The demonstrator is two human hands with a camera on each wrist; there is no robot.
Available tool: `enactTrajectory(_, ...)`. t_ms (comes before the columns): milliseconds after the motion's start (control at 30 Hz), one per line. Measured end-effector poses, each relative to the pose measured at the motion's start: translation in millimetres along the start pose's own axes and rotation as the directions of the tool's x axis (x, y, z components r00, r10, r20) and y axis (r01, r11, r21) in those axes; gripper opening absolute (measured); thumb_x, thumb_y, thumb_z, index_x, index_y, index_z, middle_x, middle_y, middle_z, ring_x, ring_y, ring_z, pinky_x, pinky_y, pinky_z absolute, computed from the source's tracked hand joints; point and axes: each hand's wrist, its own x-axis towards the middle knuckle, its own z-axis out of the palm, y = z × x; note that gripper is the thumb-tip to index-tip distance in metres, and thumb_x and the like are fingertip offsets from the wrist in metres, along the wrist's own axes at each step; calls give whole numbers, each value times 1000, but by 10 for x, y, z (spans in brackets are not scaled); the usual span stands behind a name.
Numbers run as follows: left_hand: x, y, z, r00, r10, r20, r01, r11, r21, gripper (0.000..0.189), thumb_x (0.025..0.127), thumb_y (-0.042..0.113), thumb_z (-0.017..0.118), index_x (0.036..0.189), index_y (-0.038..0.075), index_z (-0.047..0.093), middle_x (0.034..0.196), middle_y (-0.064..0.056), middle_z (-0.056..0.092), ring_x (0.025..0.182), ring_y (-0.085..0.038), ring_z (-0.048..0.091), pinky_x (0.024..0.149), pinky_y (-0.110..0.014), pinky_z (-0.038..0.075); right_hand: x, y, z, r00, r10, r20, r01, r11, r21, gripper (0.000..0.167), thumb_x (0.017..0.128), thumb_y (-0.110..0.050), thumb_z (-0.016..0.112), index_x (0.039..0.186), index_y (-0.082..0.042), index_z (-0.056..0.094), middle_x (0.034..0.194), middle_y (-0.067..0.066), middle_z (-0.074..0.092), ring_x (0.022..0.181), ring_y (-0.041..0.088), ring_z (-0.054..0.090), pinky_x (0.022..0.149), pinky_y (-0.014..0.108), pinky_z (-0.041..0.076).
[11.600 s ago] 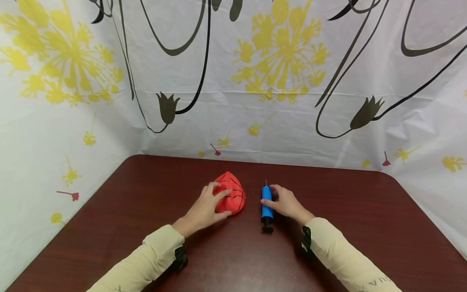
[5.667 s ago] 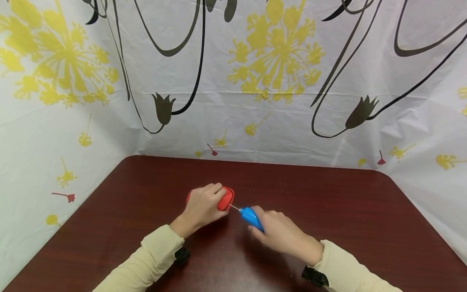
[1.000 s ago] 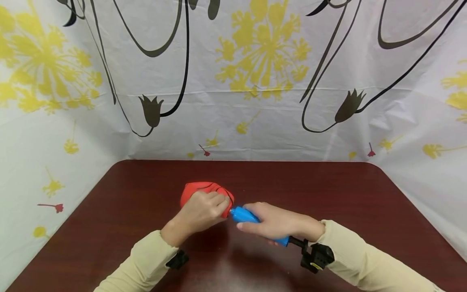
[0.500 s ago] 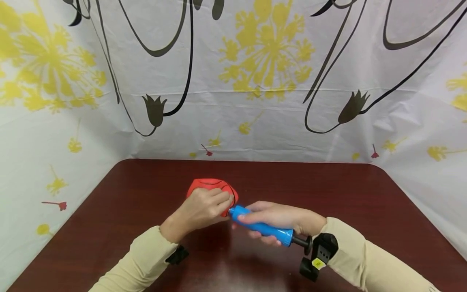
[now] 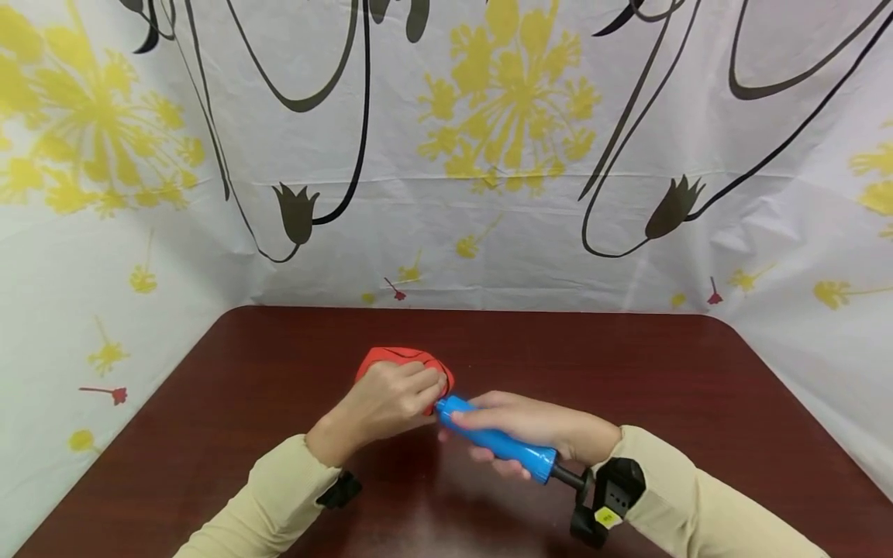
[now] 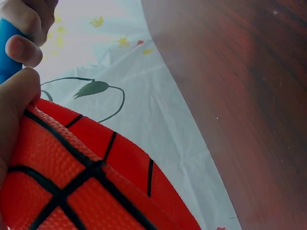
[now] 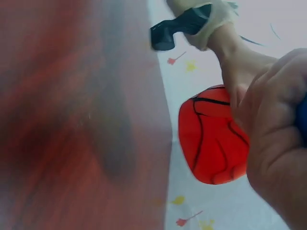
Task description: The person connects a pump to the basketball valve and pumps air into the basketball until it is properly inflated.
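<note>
My left hand (image 5: 384, 399) grips a red, partly deflated ball (image 5: 398, 355) with black basketball lines. In the left wrist view the ball's wall (image 6: 72, 167) is creased and folded. My right hand (image 5: 540, 422) holds a blue hand pump (image 5: 512, 446) along its barrel, thumb on top. The pump's nose sits against the ball's right side, beside my left fingertips. Its needle is out of sight at that spot. The black plunger rod (image 5: 568, 476) sticks out of the rear end, toward my right wrist.
The dark red-brown wooden table (image 5: 558, 349) lies under both hands, which are over its middle. A white sheet (image 5: 391, 209) with plant prints hangs behind and beside it. A black wrist camera (image 5: 617, 488) sits close to the plunger end.
Since the oldest frame my right hand has lifted the pump from the table and turned it toward the ball. The needle, visible midway, is now hidden. Lately the pump has rolled slightly, showing more barrel.
</note>
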Motion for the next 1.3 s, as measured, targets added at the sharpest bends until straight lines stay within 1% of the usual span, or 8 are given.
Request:
enactTrajectory(100, 21, 10, -6, 999, -27, 29, 27, 1000, -6, 38, 62, 40, 76, 79, 7, 64, 70, 1, 56, 55, -9, 49, 48, -16, 40, -14, 49, -29, 1000, -20, 17, 19, 999, 43, 38, 93, -32, 41, 110, 1, 44, 63, 0, 45, 41, 4, 45, 41, 18, 40)
enactTrajectory(300, -8, 7, 19, 988, -117, 100, 119, 993, -12, 45, 63, 40, 74, 91, 7, 65, 83, -2, 61, 70, -14, 58, 62, -26, 50, -84, 75, -73, 999, -15, -37, 14, 999, -31, 46, 92, -33, 42, 122, 1, 35, 80, 6, 54, 51, 8, 53, 49, 21, 45)
enactTrajectory(433, -86, -15, 34, 984, -151, 98, 152, 988, -4, 42, 62, 36, 73, 92, 7, 63, 83, -3, 59, 72, -15, 57, 62, -28, 50, -194, 75, -134, 999, -31, -22, 31, 999, -7, 53, 92, -27, 45, 133, 1, 25, 102, 14, 54, 66, 12, 56, 59, 25, 46)
enactTrajectory(567, -151, -60, 42, 980, -186, 70, 186, 982, 0, 35, 63, 30, 70, 88, 7, 64, 82, -3, 57, 71, -15, 53, 56, -27, 49, -344, 85, -188, 994, -96, -43, 94, 994, -50, 54, 90, -18, 49, 134, 2, 25, 110, 19, 52, 72, 15, 55, 60, 26, 45)
enactTrajectory(733, -174, -80, 40, 974, -210, 81, 211, 978, -5, 34, 64, 30, 69, 89, 7, 65, 82, -3, 57, 70, -15, 51, 56, -26, 49, -468, 90, -185, 989, -129, -78, 112, 974, -198, 45, 89, -15, 50, 128, 3, 35, 98, 16, 57, 67, 13, 52, 55, 25, 44)
enactTrajectory(900, -158, -68, 19, 954, -266, 135, 268, 963, 3, 37, 64, 32, 70, 90, 7, 65, 83, -4, 56, 72, -16, 50, 56, -26, 48, -482, 85, -133, 970, -192, -148, 122, 914, -387, 38, 89, -16, 51, 121, 4, 43, 72, 8, 53, 55, 12, 48, 49, 23, 41)
enactTrajectory(1100, -122, -39, 6, 928, -320, 191, 326, 945, -3, 47, 64, 41, 71, 97, 8, 64, 83, -4, 53, 71, -14, 48, 52, -24, 47, -478, 122, -121, 957, -206, -205, 132, 937, -325, 36, 90, -15, 49, 119, 5, 43, 67, 6, 46, 55, 10, 43, 50, 22, 38)
enactTrajectory(1300, 14, 36, -10, 945, -271, 183, 275, 962, 7, 76, 61, 55, 69, 120, 8, 54, 102, -10, 55, 92, -23, 51, 83, -35, 44, -448, 97, -84, 949, -194, -247, 127, 956, -264, 39, 90, -18, 50, 119, 6, 43, 69, 6, 48, 56, 10, 43, 52, 24, 38)
